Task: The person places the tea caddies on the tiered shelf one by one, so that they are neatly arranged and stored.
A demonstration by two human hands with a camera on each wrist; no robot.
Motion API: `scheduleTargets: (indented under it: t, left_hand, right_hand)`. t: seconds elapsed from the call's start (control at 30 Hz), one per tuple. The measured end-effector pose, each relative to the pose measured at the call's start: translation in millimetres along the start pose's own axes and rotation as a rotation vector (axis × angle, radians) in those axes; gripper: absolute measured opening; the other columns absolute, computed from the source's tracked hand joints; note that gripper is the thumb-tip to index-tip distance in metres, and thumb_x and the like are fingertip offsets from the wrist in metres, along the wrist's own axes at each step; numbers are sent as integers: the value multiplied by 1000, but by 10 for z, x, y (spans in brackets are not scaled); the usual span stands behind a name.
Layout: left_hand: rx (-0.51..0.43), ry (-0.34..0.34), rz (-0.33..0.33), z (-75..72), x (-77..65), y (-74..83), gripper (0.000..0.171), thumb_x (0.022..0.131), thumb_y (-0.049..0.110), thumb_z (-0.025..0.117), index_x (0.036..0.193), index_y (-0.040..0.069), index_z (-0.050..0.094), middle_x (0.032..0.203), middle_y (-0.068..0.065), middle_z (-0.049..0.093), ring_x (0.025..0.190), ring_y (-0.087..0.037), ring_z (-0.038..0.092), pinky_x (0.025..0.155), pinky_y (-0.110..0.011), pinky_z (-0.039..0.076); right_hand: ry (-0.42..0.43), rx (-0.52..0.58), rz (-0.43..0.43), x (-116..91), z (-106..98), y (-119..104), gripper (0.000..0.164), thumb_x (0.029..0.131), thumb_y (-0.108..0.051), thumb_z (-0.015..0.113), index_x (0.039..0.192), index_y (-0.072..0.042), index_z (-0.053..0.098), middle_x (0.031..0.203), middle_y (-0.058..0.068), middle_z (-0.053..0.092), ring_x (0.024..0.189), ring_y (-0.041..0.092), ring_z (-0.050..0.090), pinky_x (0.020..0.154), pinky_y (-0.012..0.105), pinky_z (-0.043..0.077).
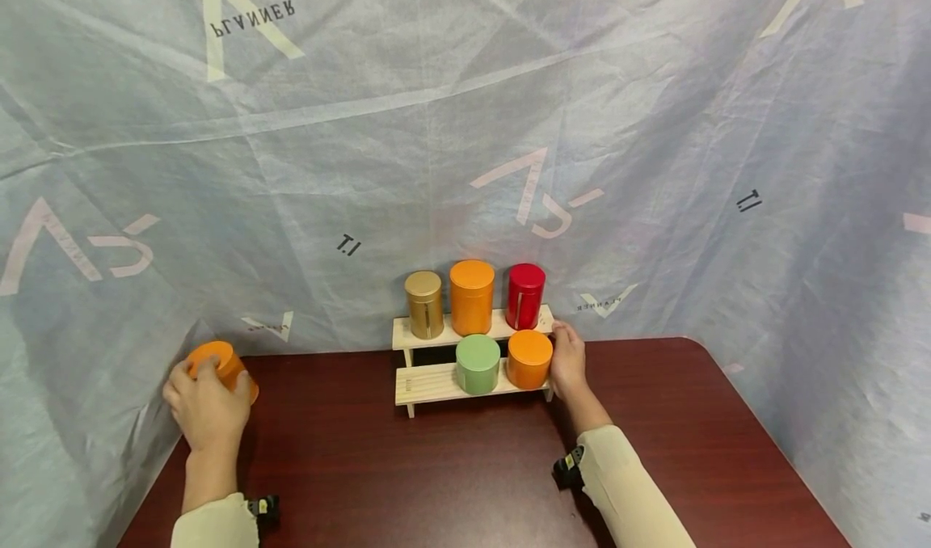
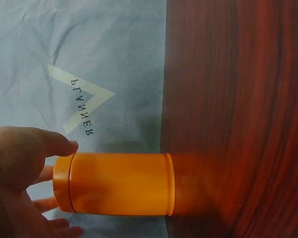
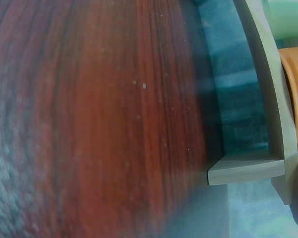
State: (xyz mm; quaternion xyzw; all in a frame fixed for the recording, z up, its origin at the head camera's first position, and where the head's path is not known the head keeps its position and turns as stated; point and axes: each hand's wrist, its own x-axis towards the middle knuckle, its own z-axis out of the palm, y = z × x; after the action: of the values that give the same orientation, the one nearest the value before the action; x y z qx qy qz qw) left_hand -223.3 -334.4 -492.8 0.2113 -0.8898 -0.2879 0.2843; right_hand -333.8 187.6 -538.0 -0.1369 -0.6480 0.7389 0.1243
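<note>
At the far left, my left hand [image 1: 207, 406] grips an orange canister [image 2: 121, 183] around its lid end, thumb on one side and fingers on the other. The canister stands on the table by the cloth wall. My right hand [image 1: 570, 362] is at the right end of a two-tier wooden stand [image 1: 429, 386], fingertips right at the upper tier's end. Beside it on the lower tier are a short orange tin [image 1: 529, 362] and a light green tin [image 1: 478, 366]. The upper tier bears a gold tin [image 1: 425, 305], a tall orange canister [image 1: 472, 299] and a red tin [image 1: 525, 297].
Grey printed cloth [image 1: 407, 160] hangs behind the dark red wooden table [image 1: 436, 475] and along both sides. The stand is near the table's back edge, close to the cloth. Black wrist cameras sit at both sleeve cuffs.
</note>
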Motion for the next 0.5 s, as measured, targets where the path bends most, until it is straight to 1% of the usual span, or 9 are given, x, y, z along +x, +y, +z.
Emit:
scheduleTargets:
  t: [0.1,0.2,0.27,0.4,0.5]
  left_hand:
    - [-47,11,-29,16,5,5,50,98,17,73,133,-13,54,159,-40,28,145,-63,26,114,-76,27]
    - [-88,8,-60,29,-7,3,51,98,17,74,132,-13,49,163,-39,24,146,-66,29,116,-77,30]
    - [-116,13,-65,34,-15,5,50,98,13,74,131,-13,47,164,-39,24,147,-67,29,117,-78,30]
    - [-157,47,-41,39,-27,6,46,96,6,75,127,-14,48,157,-42,34,149,-63,32,123,-73,27]
    - [-170,73,-22,34,-34,16,43,95,5,77,124,-14,52,150,-42,42,146,-61,37,124,-70,29]
  right_hand:
    - [1,0,-4,12,-6,4,40,112,-23,44,136,4,59,127,10,57,115,16,52,96,19,46]
    - [1,6,0,13,-6,9,39,111,-23,44,135,3,60,124,9,57,114,17,52,97,21,47]
    - [-2,7,4,16,-2,5,38,111,-23,44,134,3,60,122,8,57,113,17,52,95,20,48]
    - [-2,4,9,16,1,6,37,112,-23,44,133,2,60,118,4,56,111,15,51,93,17,47]
    - [-1,5,3,15,1,6,37,112,-24,44,133,2,61,115,3,56,109,15,52,92,17,48]
